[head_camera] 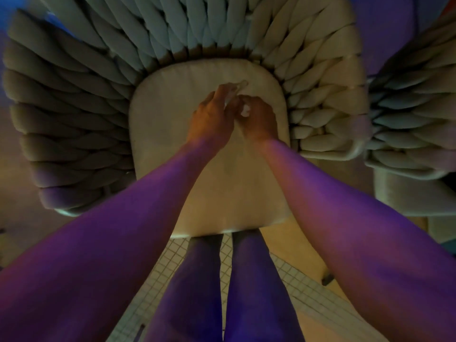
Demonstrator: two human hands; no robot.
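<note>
Slipping risk: clear piece [234,91] gripped only at its near end by left hand [212,119]; with any loosening of that grip, probably a drop onto seat cushion [172,144].
Losing risk: white scrap [245,111] pinched in right hand [256,119]; small enough, by the look of it, to fall unnoticed toward tiled floor [158,280] or into a gap of woven chair back [74,107].
Cause, light: dim and violet-tinted; hard to read the edges of see-through material, hence a likelier fumble.
Cause, crowding: both hands nearly touching at the fingertips; little room for a fresh grip.
Left hand: fingers curled round the near part of clear piece, back of hand up.
Right hand: fingers bent, pinching white scrap; exact finger placement too blurred to tell.
Place of clear piece: over the far half of seat cushion, jutting past the left fingertips toward woven chair back; lifted or grazing the cushion, cannot tell.
Look of clear piece: transparent, glossy, pale highlights, slim with a rounded far tip; wrapper, film or small bottle, cannot tell.
Look of white scrap: bright white, lumpy, mostly hidden by fingers.
Nearby: second chair [407,119] of the same weave at right, well apart from both hands.
</note>
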